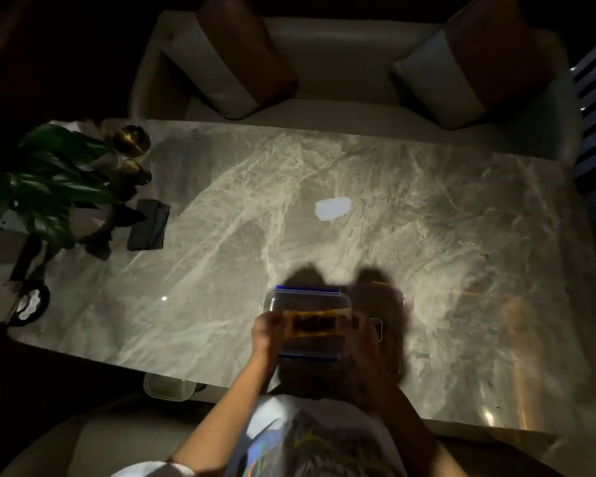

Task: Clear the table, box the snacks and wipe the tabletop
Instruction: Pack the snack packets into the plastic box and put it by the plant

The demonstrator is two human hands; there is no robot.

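Well, the snack packet (313, 324) is up in the air, right over the clear box (303, 296), which sits on the table (324, 166) near the person's edge. The left hand (267, 333) pinches the left end of the packet and the right hand (363, 335) pinches the right end, with the fingers curled tight on the wrapper. The right hand is in shadow, so its fingers are hard to make out.

The packet looks light and thin. It will likely bend and crinkle, and the wrapper may be a bit slippery, so holding it by both ends is a good way to keep it flat. Whatever is inside might break if it is squeezed in the middle. The box looks stiff and light too, so it could slide if it is bumped.

Just to the right of the box lies a dim flat thing (382, 304) — maybe its lid, but it is too dark to tell. Nothing sits between the packet and the open box.

Far off on the left are a folded dark cloth (148, 225), a leafy plant (49, 187), a gold bowl (131, 141) and a dark dish (31, 304) — all well apart from the hands. Another clear tub (167, 387) peeks out below the near edge.
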